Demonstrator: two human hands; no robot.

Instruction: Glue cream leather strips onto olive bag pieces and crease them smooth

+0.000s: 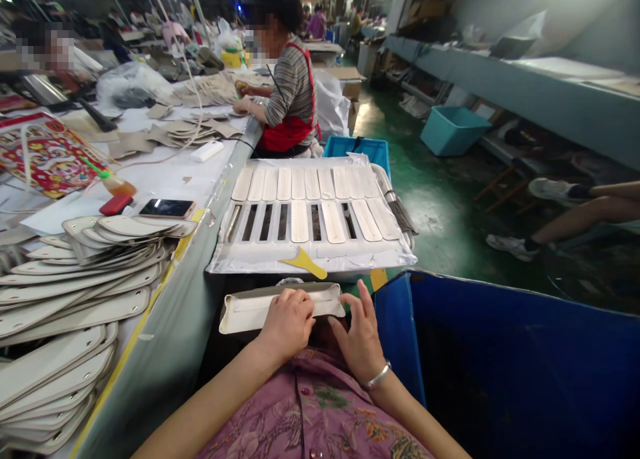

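Note:
In front of my lap lies a long pale panel (pixel 245 313) with a thin slit-like line along its middle and a grey strip behind its far edge. My left hand (pixel 287 320) is closed over its middle, fingers curled on the upper face. At the panel's right end is my right hand (pixel 359 335), fingers apart, with thumb and forefinger close to the corner; whether they touch it I cannot tell. Beyond, a white board (pixel 260 257) carries rows of similar pale strips (pixel 300 221), some dark slots showing between them. A yellow scraper-like tool (pixel 306 263) rests on its near edge.
Stacked pale pieces with holes (pixel 75 299) cover the table at left, near a phone (pixel 167 208) and a small glue-like bottle (pixel 117 184). A large blue bin (pixel 500 339) stands at my right. Ahead, a co-worker in a red apron (pixel 287 135) sits at the table.

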